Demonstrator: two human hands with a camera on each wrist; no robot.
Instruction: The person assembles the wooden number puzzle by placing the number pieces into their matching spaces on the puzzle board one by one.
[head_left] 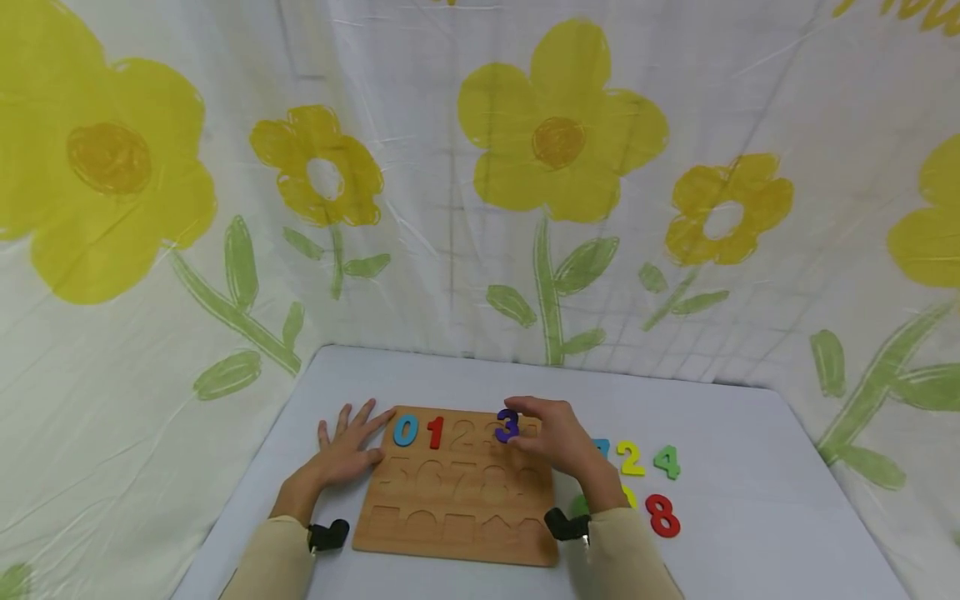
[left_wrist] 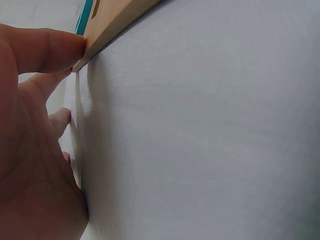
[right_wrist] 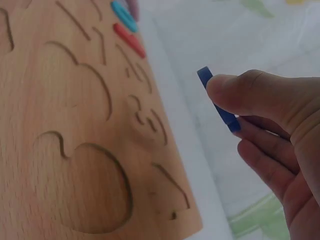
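While the right hand (head_left: 555, 433) grasps the purple 3 (head_left: 507, 426) between thumb and fingers, the left hand (head_left: 347, 446) is unclenched, fingers spread, with thumb and forefinger against the left edge of the board (head_left: 442, 500). The purple 3 is raised over the top row, near the 3 recess (head_left: 490, 437). The right wrist view shows it nearly edge-on, apart from the board surface.

The board is wooden and lies on the white table (head_left: 765, 500). Its top row reads, from left: blue 0 (head_left: 397, 430) and red 1 (head_left: 436, 433), both seated, then recesses marked 2 and 3; the right end of this row is partly covered by the right hand in the head view. The middle row has recesses 5, 6, 7, 8 and 9. The bottom row has recesses in the form of plain shapes.

Loose pieces lie to the right of the board. Legible numerals are yellow 2 (head_left: 634, 457), green 4 (head_left: 667, 462) and red 8 (head_left: 663, 512). A blue piece (head_left: 602, 447), probably a 7, is partly hidden by the right wrist. A yellow piece (head_left: 628, 497) and a green piece (head_left: 579, 506) are also partly covered; their numerals cannot be read.

Behind the table hangs a white curtain (head_left: 420, 275) printed with yellow flowers and green stems. Orange lettering (head_left: 926, 10) at its upper right is cut off by the frame and cannot be read in full. Both sleeves (head_left: 273, 554) are beige.
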